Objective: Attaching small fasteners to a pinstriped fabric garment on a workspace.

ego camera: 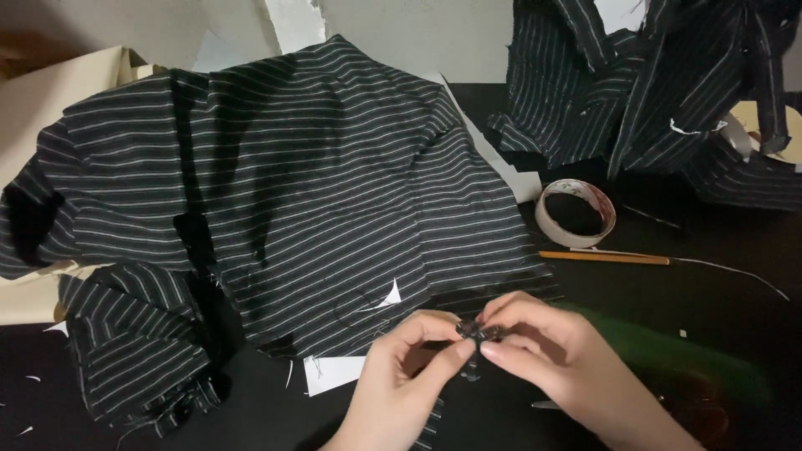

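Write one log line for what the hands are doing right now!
left hand: pinching small dark piece | right hand: pinching same piece | nearby: striped fabric, tape roll, pencil

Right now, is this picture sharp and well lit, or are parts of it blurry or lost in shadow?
Head view: dim, soft light; the striped fabric reads clearly, its dark folds losing detail. The black table swallows shadows. The left hand and right hand are brightest, and the small dark piece they pinch is slightly blurred. A green smear beside the right hand is out of focus. The tape roll looks sharp.
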